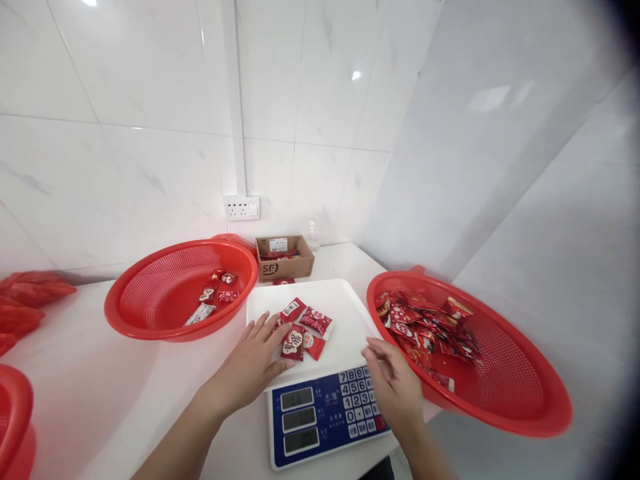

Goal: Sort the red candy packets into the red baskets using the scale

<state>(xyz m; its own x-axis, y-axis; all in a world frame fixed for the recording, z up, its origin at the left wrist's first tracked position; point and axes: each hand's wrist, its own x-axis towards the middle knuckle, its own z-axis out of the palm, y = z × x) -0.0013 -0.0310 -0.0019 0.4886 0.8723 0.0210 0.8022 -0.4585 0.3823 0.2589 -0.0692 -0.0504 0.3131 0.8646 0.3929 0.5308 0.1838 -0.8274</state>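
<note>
Red packets [317, 321] lie on the scale's [330, 415] white tray [353, 327], some beneath the left hand [254, 355], fingers spread; the right hand [395, 381], half-curled, seemingly empty, is near the right basket [523, 363]. A hasty sweep could spill packets onto the counter [110, 380].

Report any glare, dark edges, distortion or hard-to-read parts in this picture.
Head view: small bright glare spots on the tiled wall; head view: black shading at the right-hand corners, with the right-hand red basket looking stretched toward that edge; head view: scale displays dim, digits hard to read, though larger packet printing shows.
</note>
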